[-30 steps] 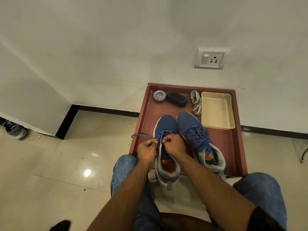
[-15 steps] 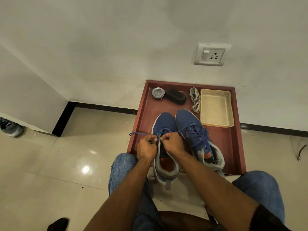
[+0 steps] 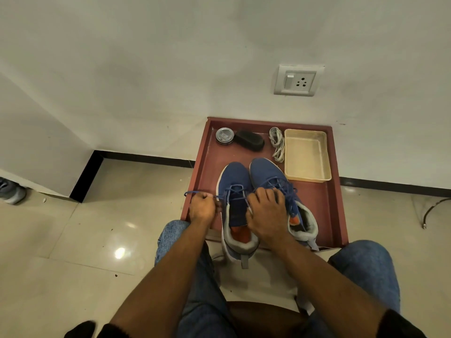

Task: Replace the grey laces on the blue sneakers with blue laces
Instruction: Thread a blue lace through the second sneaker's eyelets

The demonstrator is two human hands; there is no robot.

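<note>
Two blue sneakers stand side by side in a red-brown tray [image 3: 327,211]. The left sneaker [image 3: 234,181] has a blue lace [image 3: 220,196] through its lower eyelets. My left hand [image 3: 201,207] grips one end of that lace, pulled out to the left of the shoe. My right hand [image 3: 264,212] lies over the gap between the shoes, fingers curled at the other lace end; what it pinches is hidden. The right sneaker [image 3: 268,170] is fully laced in blue. The grey laces [image 3: 277,143] lie bundled at the back of the tray.
A cream basket [image 3: 306,154] sits at the tray's back right, a round tin [image 3: 224,135] and a black brush [image 3: 249,140] at its back left. The wall with a socket [image 3: 296,80] rises behind. A grey shoe [image 3: 11,192] lies far left. My knees flank the tray.
My hands have moved apart: the left pulled its lace end out to the left, the right shifted rightward over the gap between the shoes.
</note>
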